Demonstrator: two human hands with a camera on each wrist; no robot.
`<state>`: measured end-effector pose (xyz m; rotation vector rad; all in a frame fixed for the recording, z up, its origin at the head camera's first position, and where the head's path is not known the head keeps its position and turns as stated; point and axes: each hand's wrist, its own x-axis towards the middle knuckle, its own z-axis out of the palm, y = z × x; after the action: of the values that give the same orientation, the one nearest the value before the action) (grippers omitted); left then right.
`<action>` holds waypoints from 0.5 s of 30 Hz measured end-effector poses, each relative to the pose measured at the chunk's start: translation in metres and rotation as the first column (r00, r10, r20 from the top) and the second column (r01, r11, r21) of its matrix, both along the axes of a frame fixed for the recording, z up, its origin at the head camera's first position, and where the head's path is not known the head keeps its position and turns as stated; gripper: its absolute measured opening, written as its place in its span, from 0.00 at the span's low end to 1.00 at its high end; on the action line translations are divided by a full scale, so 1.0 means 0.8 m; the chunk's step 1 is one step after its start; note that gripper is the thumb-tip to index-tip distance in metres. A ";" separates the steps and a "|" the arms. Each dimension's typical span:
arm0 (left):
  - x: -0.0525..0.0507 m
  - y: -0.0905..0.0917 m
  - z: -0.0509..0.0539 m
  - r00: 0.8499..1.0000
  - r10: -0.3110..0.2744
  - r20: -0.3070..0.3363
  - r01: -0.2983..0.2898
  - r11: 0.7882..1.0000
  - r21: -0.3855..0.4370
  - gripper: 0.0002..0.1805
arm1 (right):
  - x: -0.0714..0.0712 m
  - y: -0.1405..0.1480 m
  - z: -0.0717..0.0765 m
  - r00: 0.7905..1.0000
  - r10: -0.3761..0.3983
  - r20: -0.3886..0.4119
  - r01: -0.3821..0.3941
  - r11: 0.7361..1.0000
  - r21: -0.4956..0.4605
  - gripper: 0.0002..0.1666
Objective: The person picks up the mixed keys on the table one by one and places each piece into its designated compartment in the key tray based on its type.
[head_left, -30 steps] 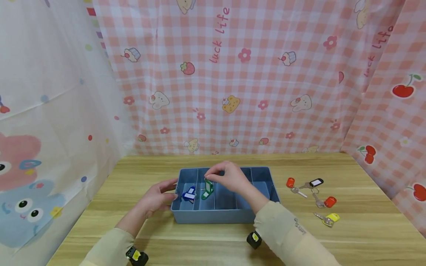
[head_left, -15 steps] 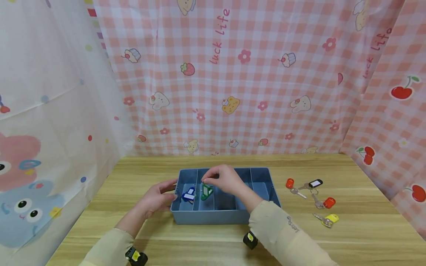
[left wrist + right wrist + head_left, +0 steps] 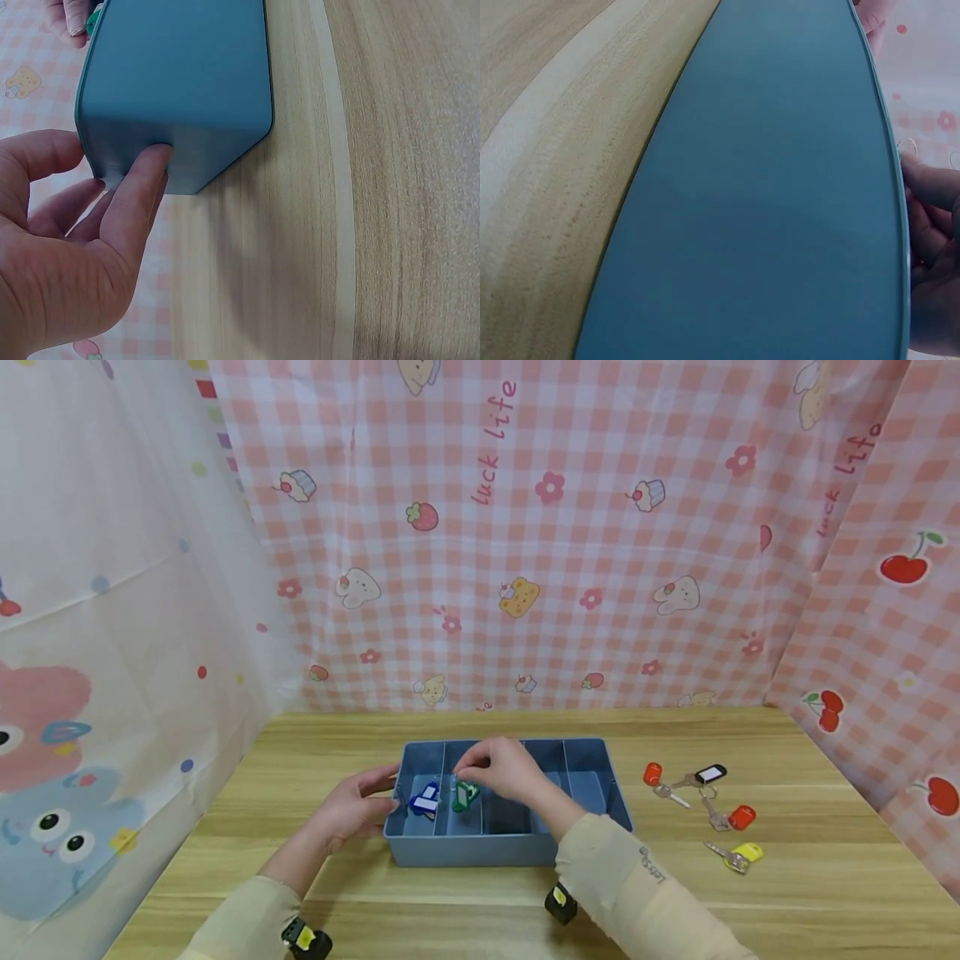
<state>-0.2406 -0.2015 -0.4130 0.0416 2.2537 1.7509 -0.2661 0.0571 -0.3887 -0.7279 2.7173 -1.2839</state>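
Note:
A blue-grey divided box [image 3: 480, 852] stands on the table. My left hand [image 3: 356, 806] grips its left end; in the left wrist view, the fingers [image 3: 142, 187] lie against the outer end wall. My right hand [image 3: 506, 770] reaches over the second compartment from the left. Its thumb and forefinger pinch the ring of a green key tag [image 3: 463, 797] low in that compartment. Whether more than one green tag lies there is hard to tell. Blue key tags [image 3: 426, 802] lie in the leftmost compartment. The right wrist view mostly shows the box's front wall [image 3: 757, 187], with a thin metal ring at my fingertips.
Right of the box, several tagged keys lie on the wooden table [image 3: 465, 910]: an orange-red tag [image 3: 653, 773], a black tag [image 3: 711, 773], a red tag [image 3: 742, 817] and a yellow tag [image 3: 750, 852]. A checked pink cloth [image 3: 547, 543] hangs behind.
My right hand has moved slightly left and lower, bringing the green key tag down in the second compartment. My left hand and the box have stayed in place.

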 end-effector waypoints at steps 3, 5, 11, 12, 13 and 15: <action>-0.001 0.000 0.001 1.000 0.003 0.004 -0.003 1.000 -0.011 0.34 | 0.001 0.000 -0.001 1.000 -0.005 -0.027 0.005 1.000 0.024 0.09; -0.001 0.000 0.001 1.000 0.006 0.007 -0.006 1.000 -0.016 0.34 | 0.001 0.000 0.000 0.999 -0.008 -0.048 0.010 0.999 0.040 0.12; 0.001 0.001 0.002 1.000 -0.002 0.009 0.002 1.000 -0.010 0.34 | 0.002 0.003 0.006 0.997 0.009 -0.071 -0.006 0.999 0.043 0.17; 0.001 0.001 0.003 1.000 -0.003 0.009 0.003 1.000 -0.010 0.34 | 0.002 0.003 0.008 0.997 0.017 -0.071 -0.014 0.999 0.038 0.18; 0.001 0.001 0.003 1.000 -0.002 0.009 0.002 1.000 -0.006 0.34 | 0.002 0.004 0.010 0.997 0.026 -0.070 -0.024 0.999 0.033 0.18; 0.001 0.001 0.002 1.000 0.001 0.008 -0.001 1.000 -0.001 0.34 | 0.003 0.006 0.012 0.996 0.051 -0.075 -0.050 0.999 0.020 0.19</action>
<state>-0.2399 -0.2009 -0.4110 0.0335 2.2489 1.7473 -0.2636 0.0618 -0.3787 -0.8542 2.7456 -1.2445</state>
